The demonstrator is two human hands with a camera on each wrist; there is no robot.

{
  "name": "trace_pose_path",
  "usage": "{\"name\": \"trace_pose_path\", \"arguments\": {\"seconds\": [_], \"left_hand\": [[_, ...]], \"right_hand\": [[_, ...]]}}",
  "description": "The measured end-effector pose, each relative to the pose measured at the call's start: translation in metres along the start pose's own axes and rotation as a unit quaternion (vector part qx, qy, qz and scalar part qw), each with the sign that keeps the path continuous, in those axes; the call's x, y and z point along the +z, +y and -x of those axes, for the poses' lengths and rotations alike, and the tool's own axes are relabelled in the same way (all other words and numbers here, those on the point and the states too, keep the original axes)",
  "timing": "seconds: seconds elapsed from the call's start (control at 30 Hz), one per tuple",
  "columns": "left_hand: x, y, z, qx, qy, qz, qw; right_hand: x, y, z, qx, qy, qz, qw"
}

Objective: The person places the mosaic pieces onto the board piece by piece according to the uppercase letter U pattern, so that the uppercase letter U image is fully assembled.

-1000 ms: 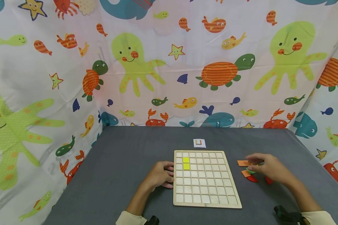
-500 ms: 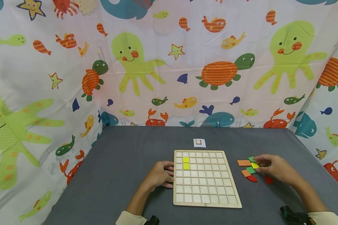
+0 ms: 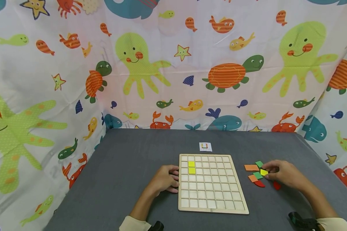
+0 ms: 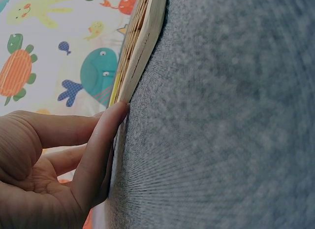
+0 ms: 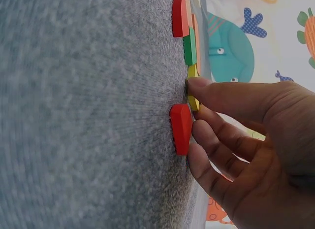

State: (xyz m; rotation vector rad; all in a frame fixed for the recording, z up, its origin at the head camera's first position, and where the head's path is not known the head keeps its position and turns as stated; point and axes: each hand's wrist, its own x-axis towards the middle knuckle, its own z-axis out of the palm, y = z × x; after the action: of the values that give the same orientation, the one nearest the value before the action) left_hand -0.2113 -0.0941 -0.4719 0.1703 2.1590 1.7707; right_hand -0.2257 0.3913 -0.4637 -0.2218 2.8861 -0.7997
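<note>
A wooden grid board (image 3: 211,205) lies on the grey table, with two yellow tiles (image 3: 191,167) stacked in its second column near the top. My left hand (image 3: 173,181) rests on the table with its fingers (image 4: 101,140) straight against the board's left edge (image 4: 140,47). To the right of the board, my right hand (image 3: 267,172) pinches a yellow tile (image 3: 263,172) that lies on the table among loose pieces. In the right wrist view the thumb tip (image 5: 198,84) sits on that yellow tile (image 5: 193,100), and a red piece (image 5: 181,128) lies just beside the fingers.
Loose pieces lie around the right hand: an orange rectangle (image 3: 251,167), two green tiles (image 3: 259,164), an orange tile (image 3: 252,178) and two red pieces (image 3: 259,183). A small pattern card (image 3: 205,147) lies beyond the board. Printed curtains wall the table.
My right hand has drawn back to the right off the loose pieces, uncovering the green tiles, and now has a yellow tile at its fingertips. The left hand has not moved.
</note>
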Motion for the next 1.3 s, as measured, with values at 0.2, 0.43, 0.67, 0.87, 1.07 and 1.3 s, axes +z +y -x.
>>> {"name": "trace_pose_path", "arguments": {"seconds": [0.2,0.43,0.67,0.87,1.07,1.3], "left_hand": [[0.000,0.000,0.000,0.000,0.000,0.000,1.0000],[0.000,0.000,0.000,-0.001,0.000,-0.002,1.0000],[-0.001,0.001,0.000,-0.001,0.002,-0.004,1.0000],[0.000,0.000,0.000,0.001,0.000,-0.002,1.0000],[0.000,0.001,0.001,0.000,0.002,-0.001,1.0000],[0.001,0.001,0.000,0.002,0.004,-0.002,1.0000]], "right_hand": [[-0.001,0.000,0.002,-0.001,-0.004,0.001,1.000],[-0.002,-0.003,0.005,0.001,-0.003,0.002,1.000],[-0.006,-0.011,0.006,0.007,-0.003,0.002,1.000],[-0.003,-0.021,0.003,0.002,-0.003,-0.001,1.000],[0.005,-0.031,-0.002,-0.017,0.000,-0.006,1.000],[0.014,-0.047,-0.008,-0.028,0.002,-0.019,0.999]]}}
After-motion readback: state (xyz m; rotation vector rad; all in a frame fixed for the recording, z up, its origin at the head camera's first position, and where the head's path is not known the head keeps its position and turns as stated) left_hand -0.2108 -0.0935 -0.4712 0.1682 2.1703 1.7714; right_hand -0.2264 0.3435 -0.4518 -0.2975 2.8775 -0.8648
